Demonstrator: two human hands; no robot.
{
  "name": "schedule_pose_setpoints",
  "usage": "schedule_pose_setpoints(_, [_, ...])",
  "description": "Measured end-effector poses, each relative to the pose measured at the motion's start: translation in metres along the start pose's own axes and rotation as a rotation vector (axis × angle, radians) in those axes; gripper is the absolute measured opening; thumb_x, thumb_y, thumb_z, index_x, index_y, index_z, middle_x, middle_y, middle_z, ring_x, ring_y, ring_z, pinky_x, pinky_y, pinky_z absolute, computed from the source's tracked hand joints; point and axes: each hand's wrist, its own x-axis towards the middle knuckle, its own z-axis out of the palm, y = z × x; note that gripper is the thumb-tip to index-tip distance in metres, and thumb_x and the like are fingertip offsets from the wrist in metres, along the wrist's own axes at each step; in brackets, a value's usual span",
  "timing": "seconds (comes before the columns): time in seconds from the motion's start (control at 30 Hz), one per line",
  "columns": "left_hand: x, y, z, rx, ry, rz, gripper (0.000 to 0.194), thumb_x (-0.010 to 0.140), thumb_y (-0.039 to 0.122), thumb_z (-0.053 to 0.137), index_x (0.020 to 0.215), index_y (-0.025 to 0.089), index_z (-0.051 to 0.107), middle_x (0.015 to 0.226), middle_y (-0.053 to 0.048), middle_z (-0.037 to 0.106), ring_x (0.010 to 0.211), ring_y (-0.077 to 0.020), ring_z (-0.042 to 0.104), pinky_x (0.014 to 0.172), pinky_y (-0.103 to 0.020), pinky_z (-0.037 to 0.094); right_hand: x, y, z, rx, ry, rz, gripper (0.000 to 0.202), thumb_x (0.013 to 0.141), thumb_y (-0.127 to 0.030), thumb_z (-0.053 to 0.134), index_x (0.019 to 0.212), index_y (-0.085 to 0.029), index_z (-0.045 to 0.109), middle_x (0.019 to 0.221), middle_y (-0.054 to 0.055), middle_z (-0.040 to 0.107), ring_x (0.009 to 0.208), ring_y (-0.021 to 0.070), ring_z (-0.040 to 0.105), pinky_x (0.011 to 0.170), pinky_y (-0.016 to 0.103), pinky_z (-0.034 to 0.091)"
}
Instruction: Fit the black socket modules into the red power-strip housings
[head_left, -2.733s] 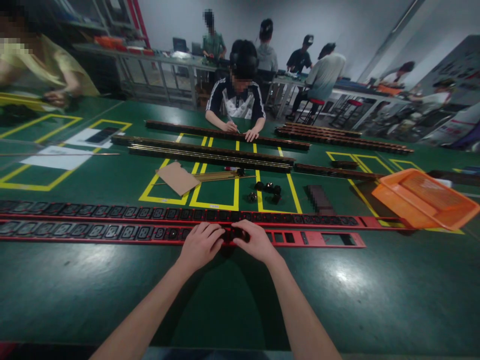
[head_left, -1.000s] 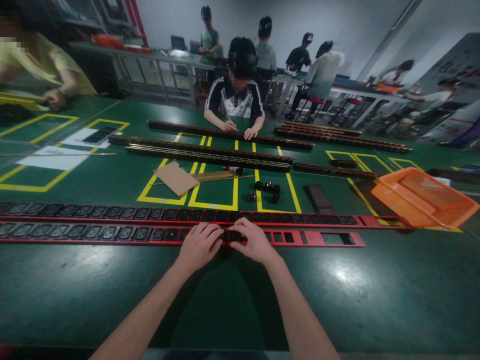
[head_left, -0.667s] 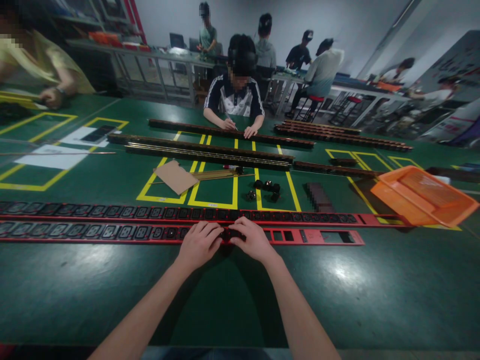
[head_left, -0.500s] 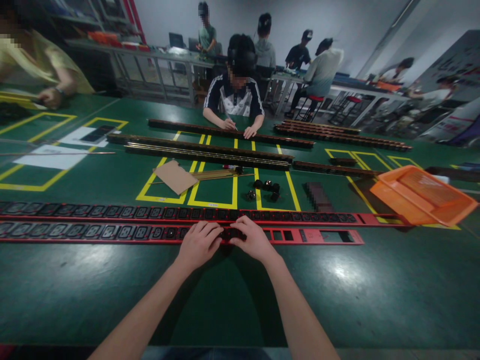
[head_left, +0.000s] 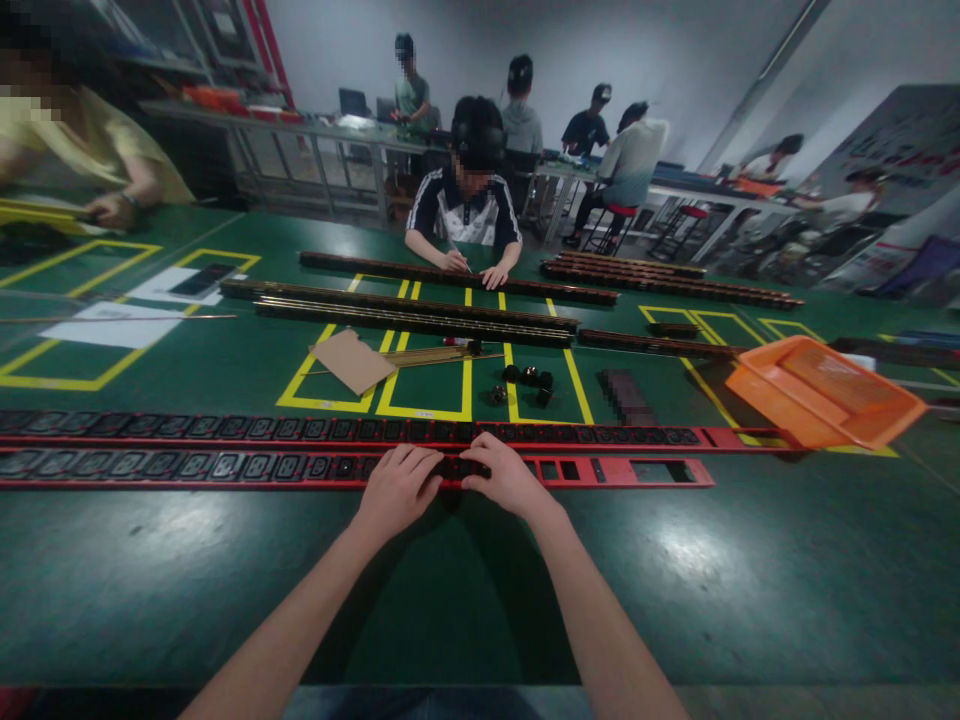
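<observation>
A red power strip (head_left: pixel 622 472) lined with black sockets lies lengthwise before me on the green table. My left hand (head_left: pixel 401 487) is closed over it, fingers bent across the top and thumb at the near side. Just to the right, my right hand (head_left: pixel 499 478) grips the same strip with thumb and fingers around a dark socket. What lies under the fingertips is partly hidden. Square openings in the strip show right of my right hand. Behind it runs a second red power strip (head_left: pixel 585 434), also filled with black sockets.
Several loose black parts (head_left: pixel 529 377) and a cardboard piece (head_left: pixel 352 361) lie beyond the strips. An orange basket (head_left: pixel 825 390) sits tilted at the right. Long dark rails (head_left: pixel 420 313) cross the table. Opposite, a person (head_left: pixel 465 210) works on another rail.
The view has turned slightly, so the table's contents sit a little differently in the picture. Both hands keep nearly the same pose on the near strip.
</observation>
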Motion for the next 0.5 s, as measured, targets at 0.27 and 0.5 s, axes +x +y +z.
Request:
schedule_pose_setpoints(0.27, [0.005, 0.003, -0.001, 0.010, -0.033, -0.028, 0.030, 0.093, 0.032, 0.053, 0.121, 0.025, 0.063, 0.114, -0.007, 0.067, 0.100, -0.0237, 0.055, 0.088, -0.044, 0.046, -0.009, -0.006, -0.001, -0.203, 0.078, -0.022, 0.036, 0.079, -0.027, 0.077, 0.113, -0.025, 0.066, 0.111, 0.007, 0.059, 0.106, 0.0256, 0.052, 0.093, 0.046, 0.044])
schedule_pose_setpoints(0.5, [0.014, 0.002, 0.003, -0.011, -0.100, -0.088, 0.024, 0.088, 0.036, 0.062, 0.109, 0.026, 0.068, 0.112, -0.005, 0.064, 0.102, -0.0248, 0.054, 0.087, -0.045, 0.046, -0.009, -0.005, 0.005, -0.230, 0.108, -0.007, 0.028, 0.082, -0.026, 0.074, 0.109, -0.024, 0.066, 0.105, 0.006, 0.061, 0.102, 0.0246, 0.051, 0.087, 0.042, 0.040])
